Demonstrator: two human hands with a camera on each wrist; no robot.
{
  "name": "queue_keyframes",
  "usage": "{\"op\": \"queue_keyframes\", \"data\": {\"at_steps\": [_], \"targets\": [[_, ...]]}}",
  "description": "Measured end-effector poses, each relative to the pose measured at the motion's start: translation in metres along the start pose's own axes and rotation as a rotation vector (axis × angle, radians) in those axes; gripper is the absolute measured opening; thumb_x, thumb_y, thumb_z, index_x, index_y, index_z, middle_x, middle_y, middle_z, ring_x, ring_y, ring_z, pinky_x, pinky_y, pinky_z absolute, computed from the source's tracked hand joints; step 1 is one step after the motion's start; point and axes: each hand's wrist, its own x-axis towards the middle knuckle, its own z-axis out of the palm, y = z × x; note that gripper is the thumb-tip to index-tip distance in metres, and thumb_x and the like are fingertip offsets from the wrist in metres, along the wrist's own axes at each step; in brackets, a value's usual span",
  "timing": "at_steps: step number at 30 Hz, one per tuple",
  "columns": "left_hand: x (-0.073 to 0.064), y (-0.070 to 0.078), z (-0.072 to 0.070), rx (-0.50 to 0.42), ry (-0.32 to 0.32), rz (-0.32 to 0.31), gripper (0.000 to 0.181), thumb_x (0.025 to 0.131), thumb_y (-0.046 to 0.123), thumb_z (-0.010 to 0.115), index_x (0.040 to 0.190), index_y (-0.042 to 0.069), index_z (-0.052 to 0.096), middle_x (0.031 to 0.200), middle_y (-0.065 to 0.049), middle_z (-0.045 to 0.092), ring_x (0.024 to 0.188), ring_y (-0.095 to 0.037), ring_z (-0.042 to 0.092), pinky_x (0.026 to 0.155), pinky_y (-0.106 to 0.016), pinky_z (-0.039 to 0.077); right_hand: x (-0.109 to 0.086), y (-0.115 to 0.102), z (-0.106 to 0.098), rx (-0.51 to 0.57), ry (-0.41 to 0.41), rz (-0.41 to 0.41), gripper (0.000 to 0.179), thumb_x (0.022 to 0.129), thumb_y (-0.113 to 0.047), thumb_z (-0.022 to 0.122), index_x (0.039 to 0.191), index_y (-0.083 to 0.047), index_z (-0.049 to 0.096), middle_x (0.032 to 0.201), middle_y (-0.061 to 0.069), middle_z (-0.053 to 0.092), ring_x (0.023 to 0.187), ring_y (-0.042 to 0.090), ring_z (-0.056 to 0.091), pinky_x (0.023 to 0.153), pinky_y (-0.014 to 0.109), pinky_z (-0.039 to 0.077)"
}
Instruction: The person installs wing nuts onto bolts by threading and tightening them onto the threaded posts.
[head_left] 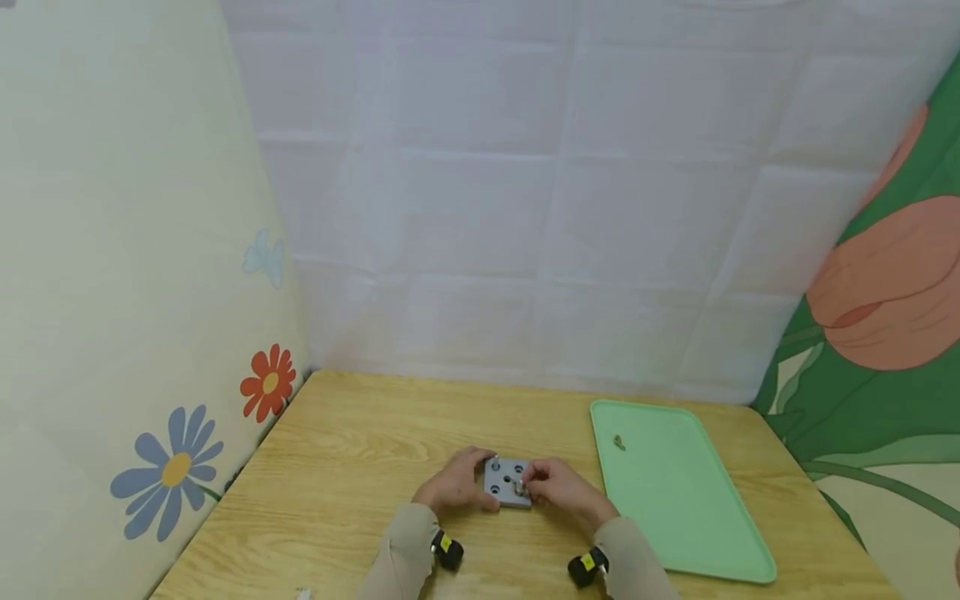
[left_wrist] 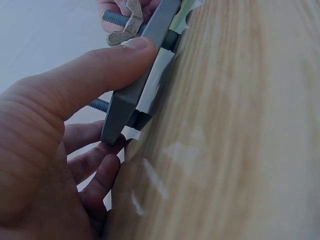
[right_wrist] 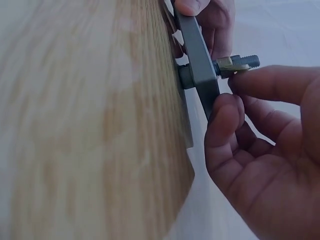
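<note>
A grey square plate with several round holes lies on the table between the hands. My left hand grips its left side, thumb at the near edge and fingers around the far edge. Threaded bolts stick up through the plate, their dark heads beneath it. On the bolt at the near right corner sits a metal wing nut. The right hand pinches at this wing nut, fingertips right against its wing and other fingers curled by the plate edge. Another bolt rises at the far left corner.
A light green tray lies on the right of the wooden table, with a small brass-coloured wing nut on it. A small whitish object shows at the near left edge of view. White sheeting hangs behind the table.
</note>
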Motion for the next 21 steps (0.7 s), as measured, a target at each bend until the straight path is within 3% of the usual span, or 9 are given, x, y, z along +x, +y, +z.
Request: {"op": "queue_keyframes", "data": {"at_steps": [12, 21], "targets": [[-0.0017, 0.0019, -0.0013, 0.035, 0.026, 0.049, 0.082, 0.064, 0.032, 0.086, 0.135, 0.011, 0.05, 0.127, -0.004, 0.05, 0.118, -0.025, 0.043, 0.1, -0.045, 0.035, 0.0024, 0.001, 0.0002, -0.054, 0.038, -0.035, 0.02, 0.08, -0.008, 0.072, 0.095, -0.005, 0.06, 0.08, 0.002, 0.055, 0.071, 0.016, 0.051, 0.056, 0.025, 0.043], [-0.0035, 0.0026, -0.0013, -0.011, 0.001, 0.006, 0.084, 0.065, 0.031, 0.086, 0.136, 0.01, 0.048, 0.13, -0.004, 0.048, 0.121, -0.025, 0.041, 0.102, -0.047, 0.032, -0.0012, -0.0001, 0.0036, -0.074, 0.034, -0.061, 0.015, 0.081, -0.011, 0.073, 0.088, -0.005, 0.062, 0.078, 0.0, 0.056, 0.071, 0.015, 0.05, 0.057, 0.024, 0.041]]}}
